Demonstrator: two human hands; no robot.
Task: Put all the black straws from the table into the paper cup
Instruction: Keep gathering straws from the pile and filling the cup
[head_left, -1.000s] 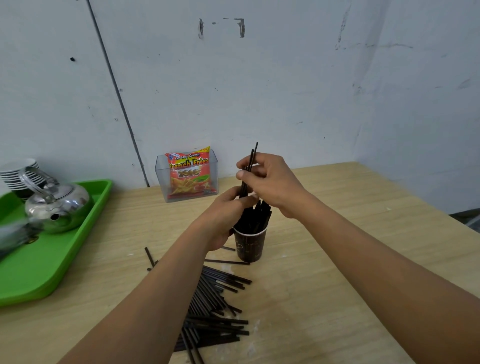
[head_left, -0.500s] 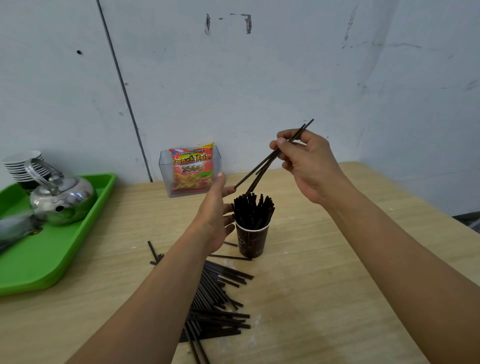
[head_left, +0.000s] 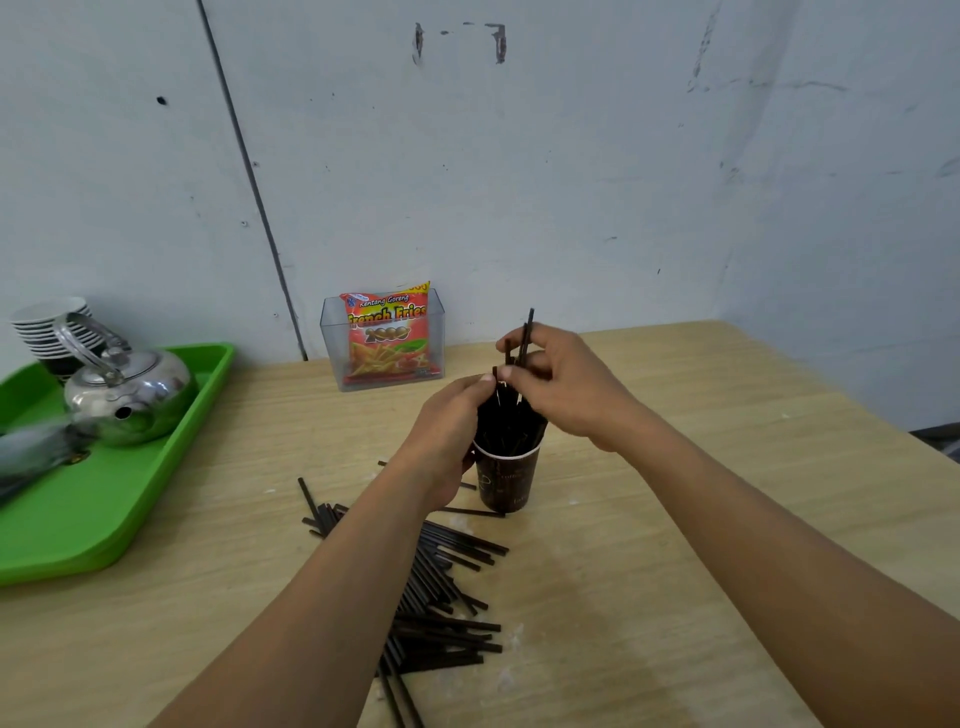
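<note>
1. One pale, scuffed wall (head_left: 571, 182) closes off the far side, with a dark seam slanting down it.
2. A light wood-grain bench (head_left: 675, 519), flat and matte, carries everything else.
3. A glossy green plastic tray (head_left: 104, 519) with a raised rim sits at the left edge. A grey shape on it is too blurred to identify.
4. Many loose straws (head_left: 447, 587), thin, black and straight, lie criss-crossed in a heap on the bench near the person. The left forearm passes over the heap and hides part of it.
5. A rounded, mirror-bright metal kettle (head_left: 130, 395) stands on the tray, its handle upright.
6. A clear, box-shaped plastic holder (head_left: 332, 343) stands against the wall and contains a red snack packet (head_left: 389, 338).
7. A stack of ribbed white cups (head_left: 49, 325) rises behind the kettle.
8. The dark brown paper cup (head_left: 506, 480) stands upright just beyond the heap, packed with standing straws (head_left: 506, 426).
9. The left hand (head_left: 447, 431) curls around those standing straws above the rim and blocks the cup's left side.
10. The right hand (head_left: 561, 384) pinches a few held straws (head_left: 528, 332) upright over the cup. Their lower ends are lost among the bundle.
</note>
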